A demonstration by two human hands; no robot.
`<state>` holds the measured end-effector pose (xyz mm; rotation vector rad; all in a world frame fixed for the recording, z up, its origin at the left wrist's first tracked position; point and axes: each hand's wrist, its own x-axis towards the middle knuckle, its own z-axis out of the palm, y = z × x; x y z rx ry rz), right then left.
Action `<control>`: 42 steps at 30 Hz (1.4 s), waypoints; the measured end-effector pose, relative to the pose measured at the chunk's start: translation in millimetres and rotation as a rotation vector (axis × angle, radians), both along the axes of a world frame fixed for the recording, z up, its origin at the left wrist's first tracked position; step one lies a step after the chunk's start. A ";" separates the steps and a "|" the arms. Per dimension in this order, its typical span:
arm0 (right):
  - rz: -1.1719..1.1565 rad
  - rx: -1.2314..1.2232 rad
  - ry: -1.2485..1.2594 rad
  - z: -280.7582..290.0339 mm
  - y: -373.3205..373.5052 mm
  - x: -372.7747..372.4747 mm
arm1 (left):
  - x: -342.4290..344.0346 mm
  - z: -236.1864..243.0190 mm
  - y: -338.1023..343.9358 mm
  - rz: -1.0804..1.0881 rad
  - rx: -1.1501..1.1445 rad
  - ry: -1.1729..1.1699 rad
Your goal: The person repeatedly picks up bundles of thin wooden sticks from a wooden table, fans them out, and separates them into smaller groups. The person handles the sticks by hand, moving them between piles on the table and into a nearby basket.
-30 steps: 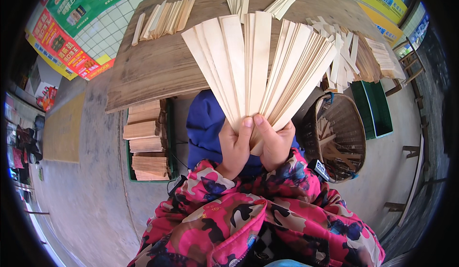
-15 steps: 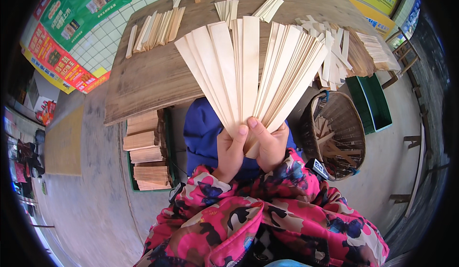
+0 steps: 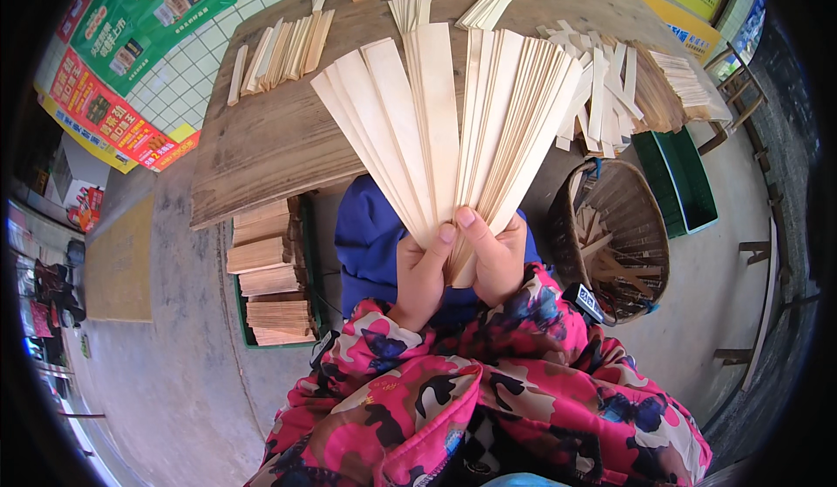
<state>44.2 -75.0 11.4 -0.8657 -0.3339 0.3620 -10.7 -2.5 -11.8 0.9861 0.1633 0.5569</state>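
A fan of thin, pale wooden strips [image 3: 429, 129] is spread in front of me, its lower ends gathered in both hands. My left hand [image 3: 422, 279] grips the base of the left part, thumb pressed on the front strips. Close beside it, my right hand [image 3: 493, 258] is closed round the base of the right part, its thumb also lying across the front. The two thumb tips almost meet. Strips on the right stand bunched with their edges showing, while those on the left overlap more flatly. Most fingers are hidden behind the wood.
Beyond the fan is a wooden table [image 3: 261, 143] with several small strip bundles [image 3: 292, 54] and a loose heap [image 3: 602, 86] at right. A wicker basket [image 3: 649, 217] of scraps and a green crate [image 3: 676, 182] stand right; another crate of stacked strips [image 3: 270, 282] is left.
The fan has shifted slightly left, and its right-hand strips are spread a little differently, the middle gap narrower. My right thumb has moved slightly; both hands keep their grip.
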 end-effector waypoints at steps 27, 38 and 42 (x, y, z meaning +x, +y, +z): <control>-0.233 -0.080 -0.042 0.2 4.3 2.2 | -0.3 -4.7 -0.4 0.331 0.341 0.154; -0.033 0.015 0.068 7.1 -0.9 5.9 | -0.1 -3.2 2.2 0.090 0.039 0.073; 0.096 0.077 0.176 7.7 -3.7 10.8 | 0.2 0.3 2.6 -0.014 -0.090 0.005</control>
